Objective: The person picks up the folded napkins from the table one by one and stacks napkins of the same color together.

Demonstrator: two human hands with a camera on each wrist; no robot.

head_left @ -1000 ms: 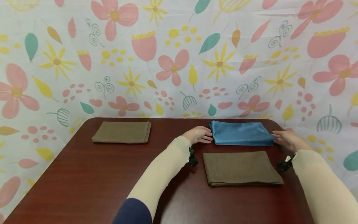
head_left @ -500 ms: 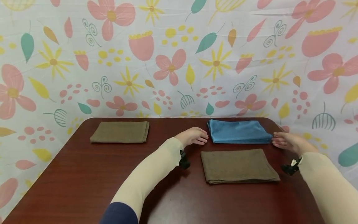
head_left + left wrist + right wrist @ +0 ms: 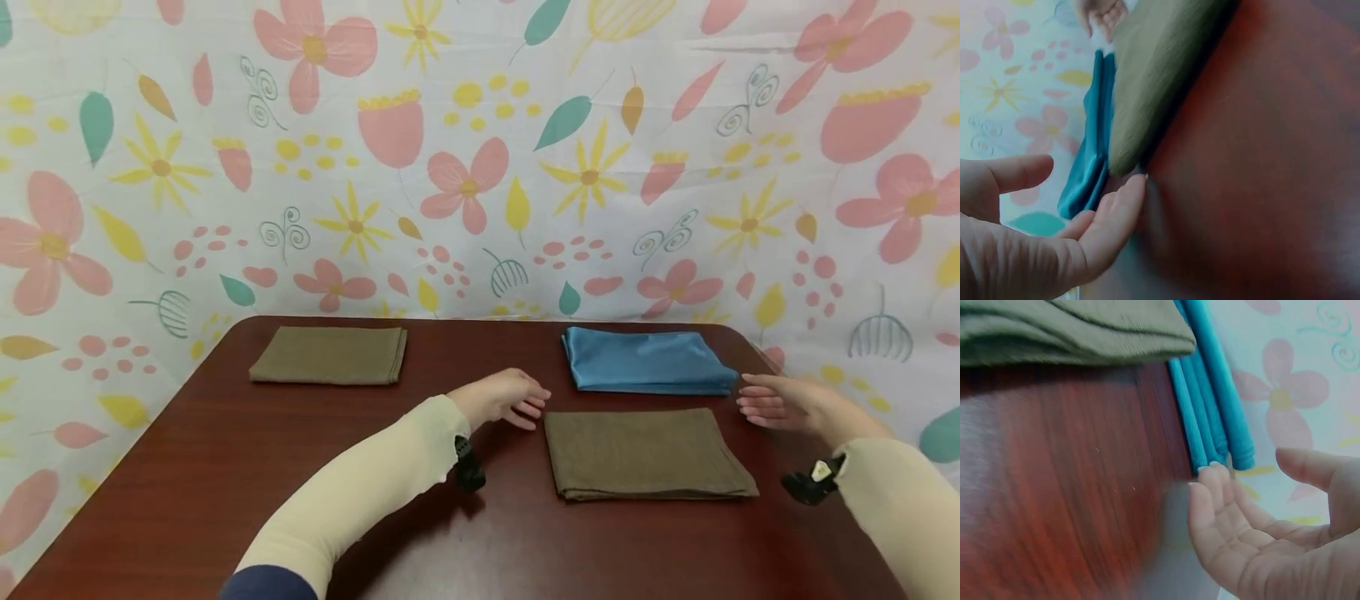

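A folded blue cloth lies at the back right of the table. In front of it lies a folded brown cloth, its layered edge toward the viewer. My left hand is beside the brown cloth's back left corner, fingers loosely bent and holding nothing. My right hand is off the blue cloth's right end, palm turned inward, with nothing in it. Both wrist views show thumb and fingers spread apart, the blue cloth and the brown cloth lying beyond the fingertips.
Another folded brown cloth lies at the back left of the dark wooden table. A white curtain printed with flowers and leaves hangs right behind the table's back edge. Each wrist carries a small black camera.
Both hands have drawn back from the blue cloth's ends toward the viewer, the left one leftward and the right one rightward. The cloths stay where they lay.
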